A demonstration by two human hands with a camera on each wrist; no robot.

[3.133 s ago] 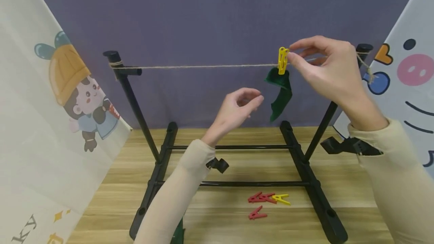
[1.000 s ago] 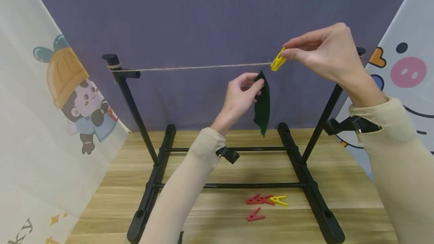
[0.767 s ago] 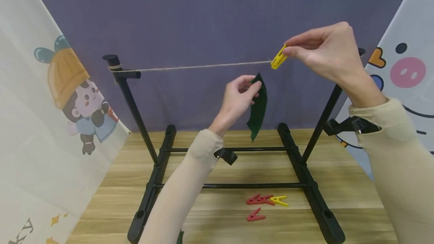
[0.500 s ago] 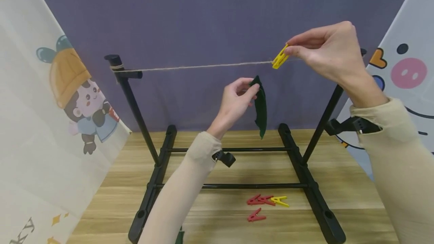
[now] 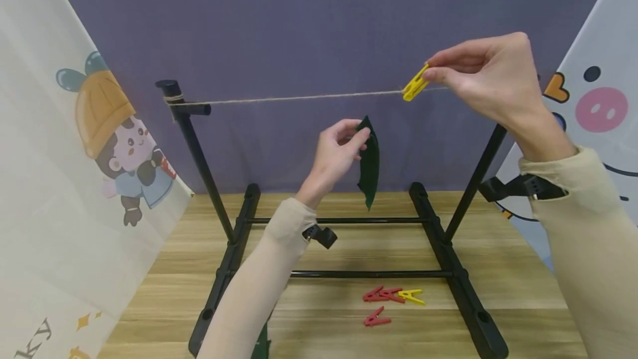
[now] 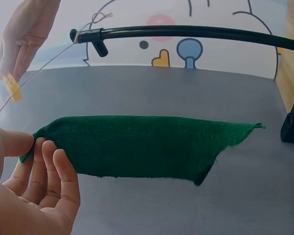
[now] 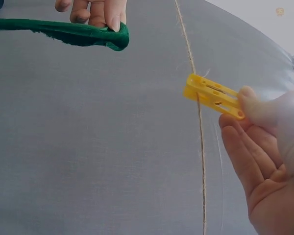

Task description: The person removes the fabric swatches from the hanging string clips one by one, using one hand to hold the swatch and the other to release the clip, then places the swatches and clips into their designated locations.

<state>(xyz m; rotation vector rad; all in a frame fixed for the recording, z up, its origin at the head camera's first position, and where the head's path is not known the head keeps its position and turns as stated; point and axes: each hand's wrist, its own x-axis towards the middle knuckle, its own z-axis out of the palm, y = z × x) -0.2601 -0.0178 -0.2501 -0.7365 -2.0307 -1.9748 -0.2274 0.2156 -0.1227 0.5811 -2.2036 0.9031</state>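
A strip of dark green cloth hangs from my left hand, whose thumb and fingers pinch its top corner. In the left wrist view the cloth spreads out with a ragged far end. My right hand pinches a yellow clothespin by its handle end. The clothespin's other end is at the twine line; in the right wrist view the twine passes at its jaws. The cloth hangs apart from both line and clothespin, below and to the left.
A black stand holds the line between two posts. On the wooden table lie several red clothespins and a yellow one. Another green cloth piece is partly hidden behind the left forearm. Printed sheets flank the stand.
Three seconds ago the cloth hung under the clothespin on the line. My left hand now holds it and has drawn it left and slightly down. The right hand has tilted the clothespin.
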